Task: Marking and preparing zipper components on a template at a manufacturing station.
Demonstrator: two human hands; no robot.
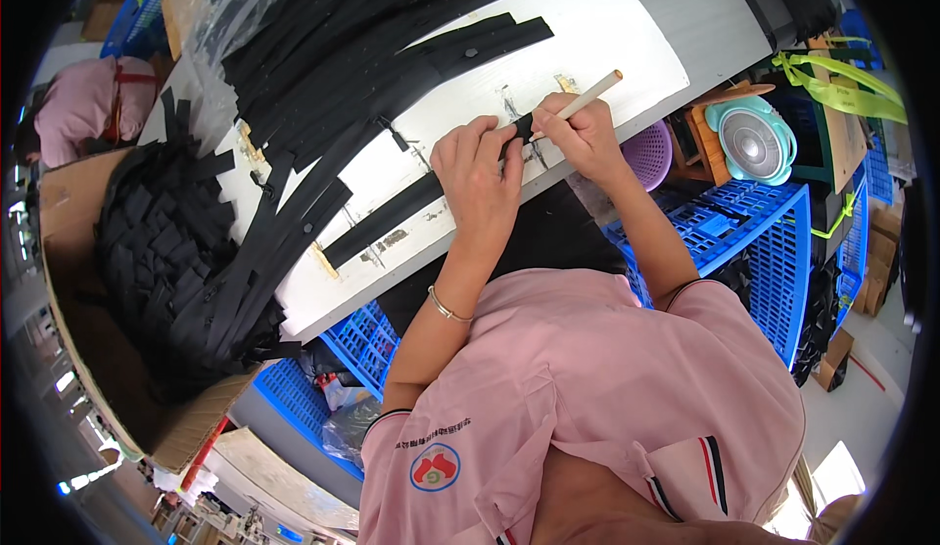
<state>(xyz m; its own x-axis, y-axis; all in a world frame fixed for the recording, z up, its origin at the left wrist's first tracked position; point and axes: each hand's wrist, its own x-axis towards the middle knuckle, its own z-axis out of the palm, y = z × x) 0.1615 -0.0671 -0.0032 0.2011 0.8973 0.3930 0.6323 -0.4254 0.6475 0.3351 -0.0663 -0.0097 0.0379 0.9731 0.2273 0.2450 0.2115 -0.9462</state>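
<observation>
A black fabric strip (pixel 387 220) lies along the near edge of the white worktop (pixel 627 31). My left hand (pixel 478 168) is closed over its right-hand part, with fingers bent and thumb pressed against it. A pale pencil-like stick (pixel 592 93) is pinched in my right hand (pixel 585 139), its upper end slanting up to the right. Its lower end comes down at the strip's end, close to my left fingertips, where the fingers hide the exact contact. Beyond my hands a thick pile of similar black strips (pixel 323 65) covers the worktop.
At left, a cardboard box (pixel 73 212) is heaped with black strips, some trailing over from the worktop. Clear plastic (pixel 220 26) lies behind the pile. Right of me are a purple basket (pixel 648 153), a turquoise fan (pixel 752 141) and blue crates (pixel 778 281). A co-worker in pink (pixel 93 109) bends at far left.
</observation>
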